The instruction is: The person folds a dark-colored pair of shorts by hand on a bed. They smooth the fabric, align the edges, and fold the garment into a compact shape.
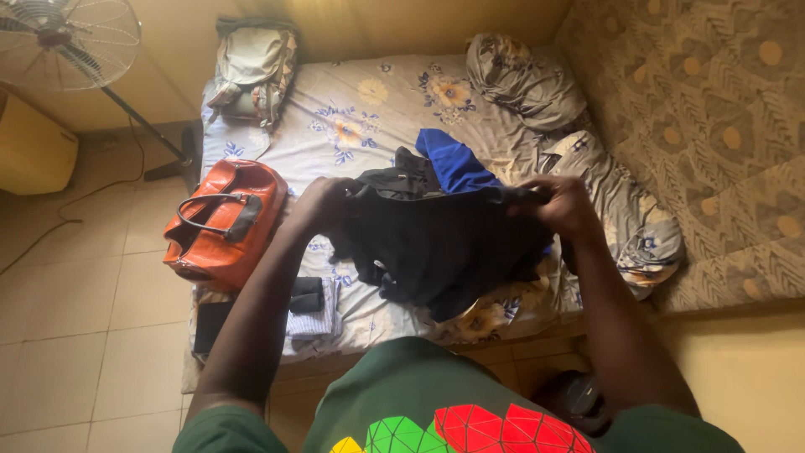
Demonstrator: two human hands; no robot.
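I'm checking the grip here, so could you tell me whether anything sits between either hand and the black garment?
Nothing visible does. The left hand and right hand each grip the top edge of the black garment directly, holding it up over the bed. A blue cloth lies behind it, not between.

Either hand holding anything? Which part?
Both. Left hand and right hand each grip the top edge of a black garment at opposite ends, holding it over the bed.

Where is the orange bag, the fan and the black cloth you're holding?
orange bag (220, 225), head view, its top side.
fan (67, 38), head view, its wire cage.
black cloth (440, 252), head view, its middle.
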